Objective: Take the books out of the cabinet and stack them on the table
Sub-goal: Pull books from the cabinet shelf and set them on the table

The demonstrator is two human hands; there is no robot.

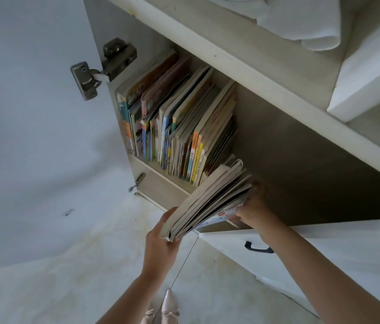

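Note:
A bundle of several thin books [210, 202] is tilted half out of the cabinet's lower compartment [301, 160]. My left hand [161, 244] grips its near lower corner from below. My right hand [252, 206] holds its far side, fingers partly hidden behind the pages. A row of several colourful books [175, 122] still stands upright at the left end of the same shelf, leaning slightly. No table is in view.
The open cabinet door [32, 113] hangs at the left on a metal hinge [105, 66]. A closed white door with a black handle [257, 247] sits at the right. White cloth [301, 22] lies on the upper shelf. My pale shoes [163, 312] stand on the light floor.

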